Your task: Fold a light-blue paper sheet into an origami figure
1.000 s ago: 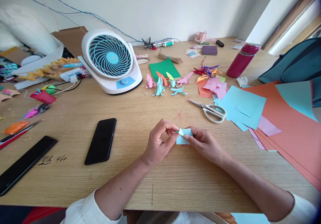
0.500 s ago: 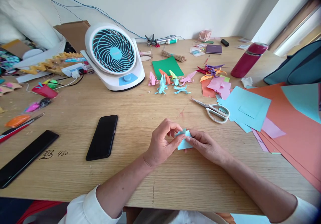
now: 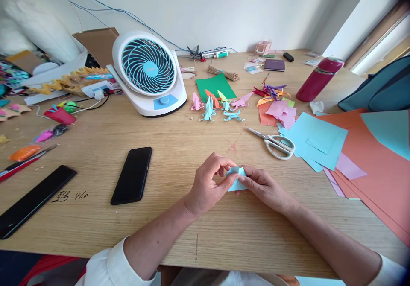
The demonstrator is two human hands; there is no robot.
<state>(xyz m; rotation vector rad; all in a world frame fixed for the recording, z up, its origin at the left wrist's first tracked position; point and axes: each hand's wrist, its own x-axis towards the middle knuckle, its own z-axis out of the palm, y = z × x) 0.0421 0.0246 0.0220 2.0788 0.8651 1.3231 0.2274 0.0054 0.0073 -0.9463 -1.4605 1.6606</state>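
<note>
Between my two hands is a small piece of light blue folded paper [image 3: 237,185], held just above the table's near middle. My left hand [image 3: 211,181] pinches its upper left part, thumb and forefinger meeting near a raised flap. From the right, my right hand [image 3: 262,184] grips the paper's edge, thumb on top and fingers partly hidden behind it. Beyond my hands stand several small folded paper figures in blue, pink, orange and yellow-green, among them a blue figure [image 3: 209,109]. Scissors [image 3: 278,146] with white handles lie to the right, blades partly apart.
Sheets of blue paper [image 3: 323,128] and orange paper [image 3: 378,162] cover the right side. Two black phones, one a nearer phone [image 3: 132,175], lie left. A white fan [image 3: 149,74] stands behind, and a red bottle [image 3: 318,79] stands back right.
The flap at the paper's top has opened a little wider under my left fingers. My right hand keeps its grip. The whole view has shifted slightly.
</note>
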